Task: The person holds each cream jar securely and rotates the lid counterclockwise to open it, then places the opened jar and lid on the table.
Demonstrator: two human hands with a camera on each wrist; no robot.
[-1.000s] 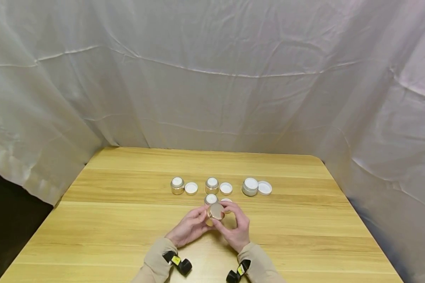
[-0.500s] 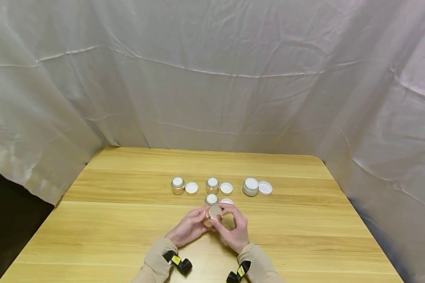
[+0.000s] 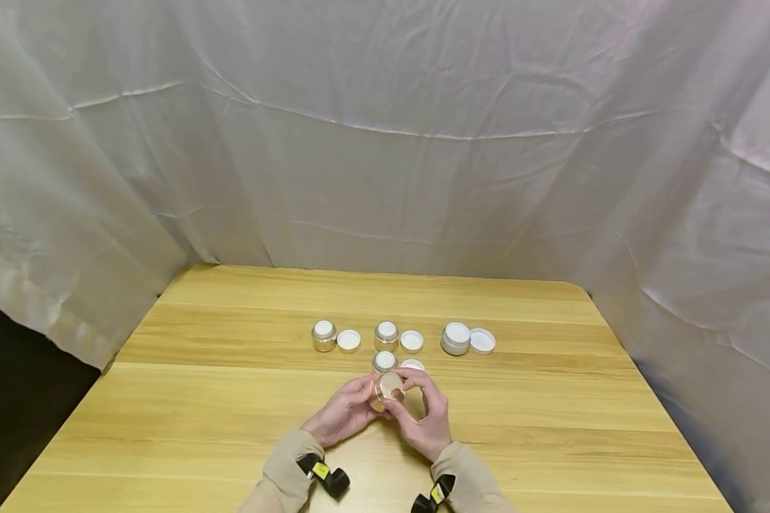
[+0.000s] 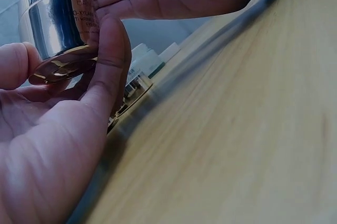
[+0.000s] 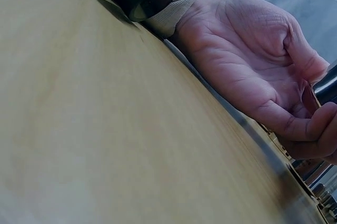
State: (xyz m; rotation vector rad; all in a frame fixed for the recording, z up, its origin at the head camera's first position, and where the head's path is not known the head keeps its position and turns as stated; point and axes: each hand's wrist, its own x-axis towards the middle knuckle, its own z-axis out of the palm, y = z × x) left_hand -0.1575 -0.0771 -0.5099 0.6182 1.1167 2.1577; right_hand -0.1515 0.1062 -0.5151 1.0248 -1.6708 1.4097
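Note:
A shiny gold cosmetic jar (image 4: 55, 26) with small dark print is held tilted above the table's near middle. Its lid (image 3: 388, 383) is on, the flat top facing up in the head view. My left hand (image 3: 341, 415) grips the jar's body from the left, with fingers and thumb around it near its base. From the right, my right hand (image 3: 428, 426) pinches the lid between curled fingers and thumb. In the right wrist view the right hand (image 5: 247, 58) hides most of the jar. An open gold jar (image 3: 384, 361) stands just beyond both hands.
Another open gold jar (image 3: 386, 337) stands farther back, with a white-lined lid (image 3: 412, 341) beside it. To the left are a similar jar (image 3: 324, 337) and lid (image 3: 349, 340). A frosted jar (image 3: 455, 340) and its lid (image 3: 483, 340) are at right. Grey curtains (image 3: 385, 178) enclose the wooden table (image 3: 199, 413).
The held jar and its lid have shifted slightly left and turned a little. My right fingers have moved with the lid, while my left hand keeps nearly the same place.

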